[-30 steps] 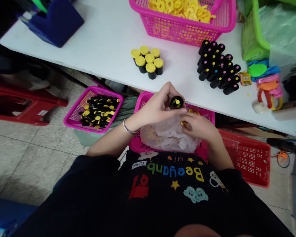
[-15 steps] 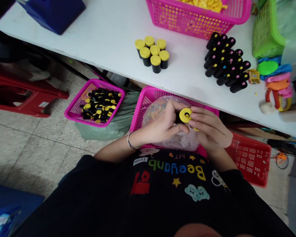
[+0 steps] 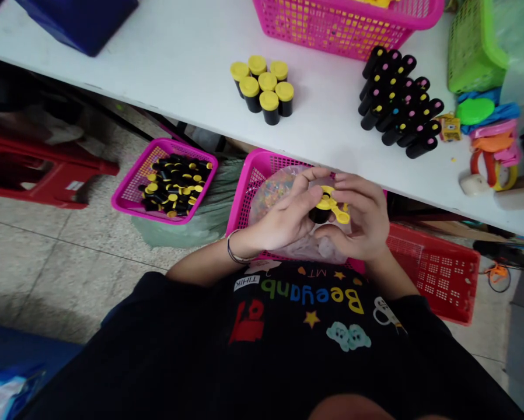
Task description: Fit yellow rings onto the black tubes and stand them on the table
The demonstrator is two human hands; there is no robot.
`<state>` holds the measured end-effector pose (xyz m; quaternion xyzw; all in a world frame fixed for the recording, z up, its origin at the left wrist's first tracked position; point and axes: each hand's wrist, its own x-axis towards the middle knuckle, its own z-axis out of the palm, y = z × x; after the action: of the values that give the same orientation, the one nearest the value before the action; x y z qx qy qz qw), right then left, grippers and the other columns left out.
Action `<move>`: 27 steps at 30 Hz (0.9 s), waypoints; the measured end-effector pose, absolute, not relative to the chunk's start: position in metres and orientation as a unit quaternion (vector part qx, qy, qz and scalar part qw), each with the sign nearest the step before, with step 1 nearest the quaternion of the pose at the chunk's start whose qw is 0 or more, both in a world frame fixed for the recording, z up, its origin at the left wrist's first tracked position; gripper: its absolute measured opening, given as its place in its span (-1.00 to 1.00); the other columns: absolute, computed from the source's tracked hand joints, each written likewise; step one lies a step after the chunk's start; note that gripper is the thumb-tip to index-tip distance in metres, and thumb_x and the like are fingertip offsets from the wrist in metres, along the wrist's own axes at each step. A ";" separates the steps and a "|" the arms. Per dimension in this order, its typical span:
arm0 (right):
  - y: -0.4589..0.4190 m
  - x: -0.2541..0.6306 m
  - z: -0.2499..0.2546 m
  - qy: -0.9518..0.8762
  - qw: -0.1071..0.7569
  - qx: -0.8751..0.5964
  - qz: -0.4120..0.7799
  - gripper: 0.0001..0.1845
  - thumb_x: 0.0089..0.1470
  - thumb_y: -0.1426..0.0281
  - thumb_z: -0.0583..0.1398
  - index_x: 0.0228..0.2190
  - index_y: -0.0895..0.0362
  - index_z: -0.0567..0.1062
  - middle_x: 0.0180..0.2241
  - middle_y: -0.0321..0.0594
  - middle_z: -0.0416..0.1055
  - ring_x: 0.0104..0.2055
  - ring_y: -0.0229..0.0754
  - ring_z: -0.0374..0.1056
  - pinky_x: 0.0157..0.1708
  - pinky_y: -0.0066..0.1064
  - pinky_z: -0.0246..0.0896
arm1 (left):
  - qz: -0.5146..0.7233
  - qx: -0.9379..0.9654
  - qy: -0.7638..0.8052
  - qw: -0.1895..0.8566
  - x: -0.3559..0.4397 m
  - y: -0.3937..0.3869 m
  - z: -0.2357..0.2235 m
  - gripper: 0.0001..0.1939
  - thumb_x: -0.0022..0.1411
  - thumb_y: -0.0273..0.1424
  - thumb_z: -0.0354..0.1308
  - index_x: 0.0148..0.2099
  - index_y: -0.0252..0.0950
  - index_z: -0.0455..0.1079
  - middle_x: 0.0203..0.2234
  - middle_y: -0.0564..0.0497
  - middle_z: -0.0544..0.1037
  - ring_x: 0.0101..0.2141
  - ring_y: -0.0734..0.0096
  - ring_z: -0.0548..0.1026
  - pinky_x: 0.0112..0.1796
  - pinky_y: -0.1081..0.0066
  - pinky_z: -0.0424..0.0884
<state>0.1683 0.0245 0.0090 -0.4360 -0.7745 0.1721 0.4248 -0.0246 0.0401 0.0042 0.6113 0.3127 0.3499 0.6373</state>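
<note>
My left hand closes its fingers around a small black bottle held above a pink basket. On the bottle's top sits a yellow cap with a ring-shaped opening and a flap folded out to the right. My right hand curls round the other side, fingertips on the cap and thumb low near the bottle. Beneath both hands, a clear plastic bag with small colourful pieces lies in the basket. The bottle's lower part is partly hidden by fingers.
On the white table stand several yellow-capped black bottles and a cluster of black tubes. A pink basket of yellow parts is behind. Another pink basket holds capped bottles; a red crate sits right.
The cap's flap now hangs out to the right in plain view. My right hand has turned, its thumb now low by the bottle, and my left index finger and thumb have shifted up to the cap.
</note>
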 end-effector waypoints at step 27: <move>0.039 0.165 -0.021 -0.485 0.391 -0.392 0.677 -0.29 -0.14 -0.18 0.51 -0.10 0.05 0.66 -0.18 -0.19 0.65 -0.13 -0.10 0.60 -0.06 -0.18 0.61 | 0.361 0.840 0.271 0.302 -0.045 0.056 -0.009 -0.38 0.52 0.17 0.00 0.38 -0.07 0.16 0.11 -0.18 0.58 0.12 -0.06 0.52 0.15 -0.10 0.30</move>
<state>0.1646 0.0393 -0.0211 -0.3917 -0.4848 0.6770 0.3914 -0.0446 0.0562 -0.0093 0.8397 0.2709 0.3613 0.3017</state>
